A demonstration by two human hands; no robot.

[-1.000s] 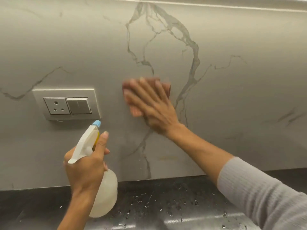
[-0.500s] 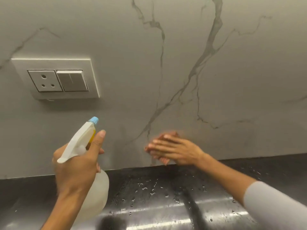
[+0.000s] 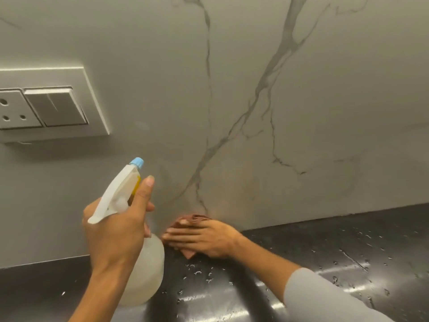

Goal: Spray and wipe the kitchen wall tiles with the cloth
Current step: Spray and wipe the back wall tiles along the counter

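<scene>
step in hand: wiping the lowest strip of wall [image 3: 301, 108], right at the seam w/ the countertop [image 3: 348, 247]. judged mid-task; upper area looks free of drops but can't confirm it's done.
how to do it well: keep palm flat so cloth presses evenly; run along the seam, not across it; fold cloth edge into the corner so grime there isn't skipped; steer clear of the socket plate [image 3: 46, 105] w/ any wet spray.
cloth [image 3: 195, 218]: reddish-brown, bunched, pinned under the r. hand against wall base; top edge shows above the fingers, one corner pokes out below onto the counter.
right hand [image 3: 206, 238]: spread flat, fingers extended leftward, not gripping, just pressing down on the cloth. grey sleeve [image 3: 329, 296] on forearm.
left hand [image 3: 116, 231]: closed round the neck of the spray bottle [image 3: 144, 270], index finger raised by the trigger; whether it's squeezing, can't tell.
bottle position: held clear of wall, just left of r. hand, nozzle w/ blue tip aimed at wall above the cloth.
counter: dark, glossy, scattered droplets near the hands; likely needs a pass after.
risk: overspray drifting toward the socket; cloth slipping onto wet counter.
</scene>
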